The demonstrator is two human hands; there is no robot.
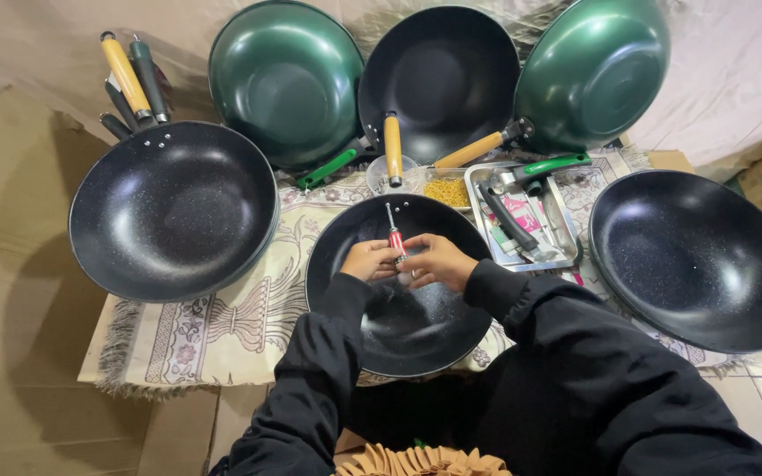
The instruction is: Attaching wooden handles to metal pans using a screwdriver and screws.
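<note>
A black speckled pan (416, 326) without a handle lies in front of me on a patterned mat (222, 326). Both my hands meet over its middle. My left hand (369, 261) and my right hand (437, 261) together hold a small screwdriver (393, 234) with a red handle; its metal shaft points away from me toward the pan's far rim. Black sleeves cover both my arms.
Large black pans lie at left (174, 211) and right (694, 260). Green pans (286, 79) (593, 70) and a black one (438, 75) with wooden handles lean at the back. A metal tray (566, 251) holds handles; a small tub of yellowish bits (447, 190) sits beside it. Cardboard (11, 264) lies left.
</note>
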